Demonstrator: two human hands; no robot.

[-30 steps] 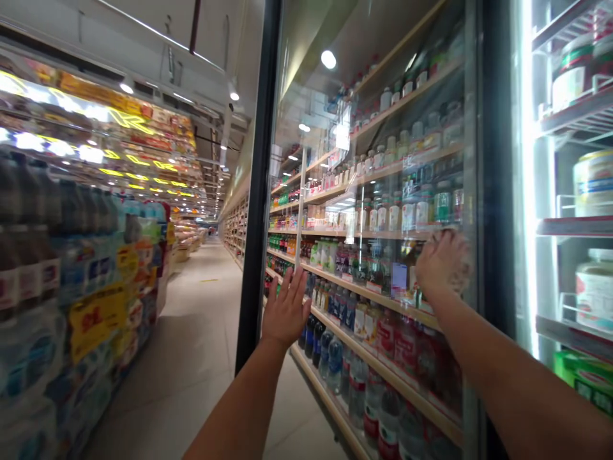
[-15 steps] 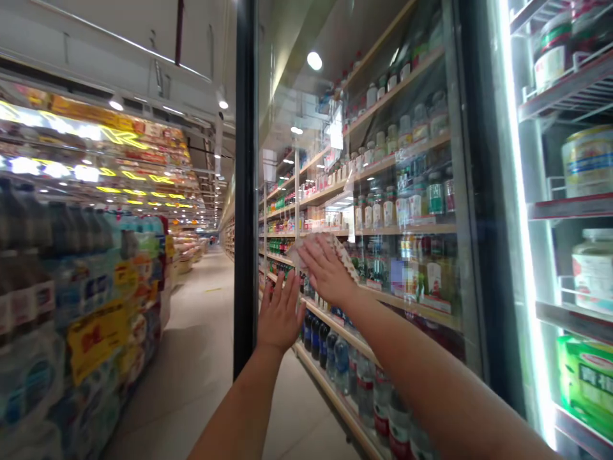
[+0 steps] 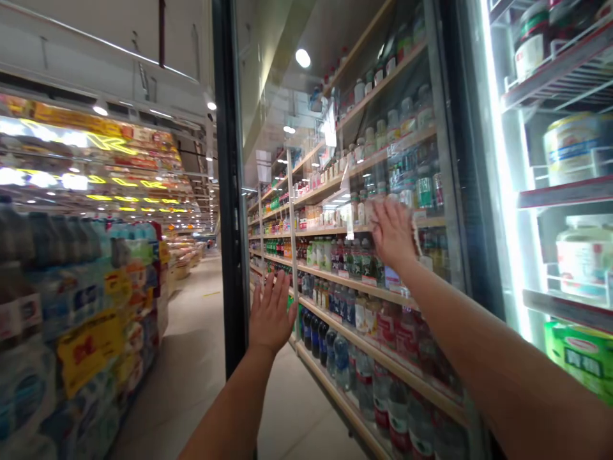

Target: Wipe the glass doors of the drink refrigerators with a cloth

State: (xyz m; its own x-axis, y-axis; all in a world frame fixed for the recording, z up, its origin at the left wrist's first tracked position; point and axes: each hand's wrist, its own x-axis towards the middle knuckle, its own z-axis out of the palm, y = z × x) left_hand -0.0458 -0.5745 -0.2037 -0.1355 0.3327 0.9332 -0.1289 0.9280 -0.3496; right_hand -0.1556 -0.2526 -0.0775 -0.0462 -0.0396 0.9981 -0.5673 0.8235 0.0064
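Observation:
An opened glass cooler door point(image 3: 275, 137) with a black frame stands in front of me. My left hand point(image 3: 272, 313) lies against the glass by the frame's inner edge, fingers spread, holding nothing. Higher and farther right, my right hand point(image 3: 393, 233) presses a pale cloth point(image 3: 416, 237) flat on the pane. Most of the cloth is hidden under the palm, with a patterned edge showing at the right. Behind or mirrored in the glass, shelves of bottles point(image 3: 352, 259) show; I cannot tell which.
On the right is the lit cooler interior, with a large tub point(image 3: 569, 147), white jars point(image 3: 582, 255) and a green package point(image 3: 582, 358) on wire shelves. Stacked bottled drinks point(image 3: 71, 255) with a yellow sign point(image 3: 90, 348) line the left. A tiled aisle point(image 3: 191, 319) runs between.
My right hand has slid the cloth to the right and slightly up over the glass. The left hand keeps its place on the door. The view has shifted a little to the right.

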